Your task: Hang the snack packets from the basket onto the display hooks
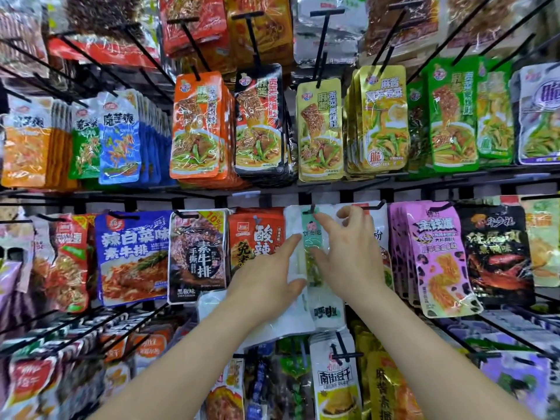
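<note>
Middle row of the rack, under the black rail [212, 194]: the red packet [251, 237] hangs just left of the work point, and your left hand [269, 274] covers its right edge. That hand is spread with straight fingers and lies flat on the left part of the packet [307, 237], thumb across its lower left edge. It grips nothing that can be seen.

The packet is clear and white with a green strip down the middle. Its long axis is vertical, top end at the hook [312, 208], bottom end reaching the row below. Whether the hook tip passes through the hanging hole cannot be told, as your right index fingertip sits at that spot.

Your right hand [348, 256] pinches the packet's right edge between index finger and thumb, the other fingers curled. It hides most of a white packet [377, 234] on the next hook. Pink packets [436, 253] hang just beyond, near the hand.

Room to move: neighbours stand close on both sides, leaving it open only toward you. A white layer shows behind the green strip, and whether it is one packet or several cannot be made out. Both forearms are cut off at the bottom edge.
</note>
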### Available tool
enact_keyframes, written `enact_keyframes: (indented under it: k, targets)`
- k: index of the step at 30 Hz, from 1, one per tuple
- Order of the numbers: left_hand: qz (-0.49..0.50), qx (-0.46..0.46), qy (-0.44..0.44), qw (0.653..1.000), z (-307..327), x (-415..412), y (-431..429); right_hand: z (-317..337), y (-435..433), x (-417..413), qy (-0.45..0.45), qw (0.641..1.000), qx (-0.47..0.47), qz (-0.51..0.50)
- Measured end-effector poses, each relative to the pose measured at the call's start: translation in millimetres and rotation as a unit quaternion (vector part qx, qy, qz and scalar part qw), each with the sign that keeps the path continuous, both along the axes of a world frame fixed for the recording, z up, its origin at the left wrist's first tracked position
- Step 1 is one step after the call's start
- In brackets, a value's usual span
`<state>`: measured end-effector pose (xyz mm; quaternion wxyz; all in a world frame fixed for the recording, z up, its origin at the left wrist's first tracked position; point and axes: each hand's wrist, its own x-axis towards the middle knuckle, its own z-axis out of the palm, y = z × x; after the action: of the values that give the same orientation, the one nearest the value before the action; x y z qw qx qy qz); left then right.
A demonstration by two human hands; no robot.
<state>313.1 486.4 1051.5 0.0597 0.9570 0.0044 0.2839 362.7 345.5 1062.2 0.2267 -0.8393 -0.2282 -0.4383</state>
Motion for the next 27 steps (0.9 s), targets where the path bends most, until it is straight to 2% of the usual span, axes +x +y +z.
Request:
enact_keyframes:
  k: [2,5,16,18,22,24,27]
  targets:
    - [0.000,0.004,0.000,1.000,-0.3,2.8,-0.4,-3.9,1.2,-1.1,-0.008,0.998,-0.043,-0.036]
    - [0.001,0.010,0.001,1.000,-1.1,7.5,0.3,-10.3,2.1,1.7,0.040,0.995,-0.083,-0.030]
    - [-0.022,-0.028,0.029,0.999,-2.4,7.0,12.7,-15.9,-2.5,12.7,0.192,0.975,-0.035,0.102]
    - [-0.016,-0.019,0.044,0.999,-3.7,7.2,12.7,-15.1,-1.9,7.2,0.207,0.974,-0.055,0.075]
    - [-0.024,0.002,0.067,0.997,-4.1,7.2,11.8,-16.1,6.8,-0.1,0.098,0.974,-0.176,-0.102]
    - [-0.022,0.000,0.057,0.998,-3.2,5.5,13.0,-14.2,5.8,-4.3,0.119,0.966,-0.196,-0.115]
    - [-0.016,0.002,0.039,0.999,-6.0,0.1,10.3,-15.4,1.9,-9.3,0.196,0.961,-0.182,-0.063]
